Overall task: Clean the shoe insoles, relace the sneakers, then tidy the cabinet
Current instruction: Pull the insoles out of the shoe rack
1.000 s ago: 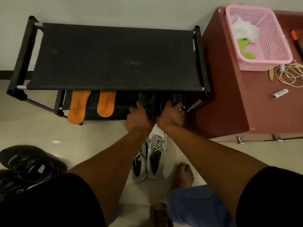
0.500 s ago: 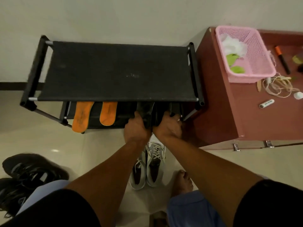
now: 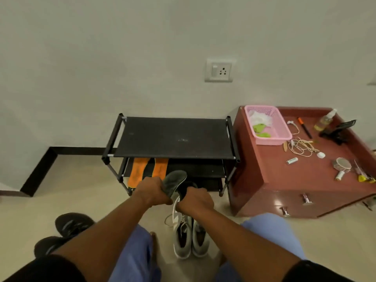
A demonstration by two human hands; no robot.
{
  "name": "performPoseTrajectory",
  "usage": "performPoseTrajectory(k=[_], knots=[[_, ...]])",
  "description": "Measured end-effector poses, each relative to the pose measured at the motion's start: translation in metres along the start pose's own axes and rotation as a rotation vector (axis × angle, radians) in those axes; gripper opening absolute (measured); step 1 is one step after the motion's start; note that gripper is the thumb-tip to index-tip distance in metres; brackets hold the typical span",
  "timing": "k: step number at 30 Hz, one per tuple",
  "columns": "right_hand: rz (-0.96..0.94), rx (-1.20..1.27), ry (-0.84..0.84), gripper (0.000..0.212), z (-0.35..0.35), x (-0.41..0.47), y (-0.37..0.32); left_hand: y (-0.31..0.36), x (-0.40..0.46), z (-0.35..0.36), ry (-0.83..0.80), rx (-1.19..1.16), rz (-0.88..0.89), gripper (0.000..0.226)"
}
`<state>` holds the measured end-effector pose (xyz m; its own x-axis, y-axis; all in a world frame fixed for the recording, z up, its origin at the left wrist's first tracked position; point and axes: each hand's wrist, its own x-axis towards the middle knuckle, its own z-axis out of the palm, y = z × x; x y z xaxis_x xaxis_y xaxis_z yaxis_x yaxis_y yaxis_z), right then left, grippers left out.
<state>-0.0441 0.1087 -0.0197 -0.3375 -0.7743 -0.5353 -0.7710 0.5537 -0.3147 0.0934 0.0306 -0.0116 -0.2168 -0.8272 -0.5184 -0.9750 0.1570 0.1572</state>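
black rack (image 3: 175,137), orange insoles (image 3: 148,169) on shelf

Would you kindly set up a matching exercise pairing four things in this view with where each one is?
Things:
1. orange insoles
2. grey sneakers
3. pink basket
4. dark insole

Places:
A. on the red cabinet
B. in the left hand
C. on the shoe rack lower shelf
D. on the floor

Pairs: 1-C, 2-D, 3-A, 4-B
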Motion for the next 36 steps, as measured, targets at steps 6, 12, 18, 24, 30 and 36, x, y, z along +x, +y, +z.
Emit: performPoseTrajectory(k=[6,12,18,24,30,36], knots=[[-0.034,-0.036,-0.12,0.039,0.005,-0.015,-0.024,-0.033,-0.021,-0.035,-0.229,-0.164,-0.128,0.045],[-0.044,-0.072,-0.161,0.041,0.049,0.015,-0.035,-0.072,0.009,-0.004,-0.312,-0.183,-0.17,0.051],[-0.079,-0.061,-0.187,0.042,0.116,0.062,-0.036,-0.113,0.05,0.074,-0.247,-0.158,-0.108,0.055],[-0.056,-0.037,-0.177,0.043,0.193,0.113,-0.032,-0.147,0.079,0.171,-0.137,-0.24,-0.119,0.046],[-0.066,-0.211,-0.18,0.063,0.255,0.163,-0.032,-0.149,0.112,0.246,-0.016,-0.295,-0.182,0.048],[-0.029,-0.347,-0.235,0.081,0.301,0.196,-0.026,-0.153,0.137,0.289,-0.063,-0.328,-0.193,0.066]])
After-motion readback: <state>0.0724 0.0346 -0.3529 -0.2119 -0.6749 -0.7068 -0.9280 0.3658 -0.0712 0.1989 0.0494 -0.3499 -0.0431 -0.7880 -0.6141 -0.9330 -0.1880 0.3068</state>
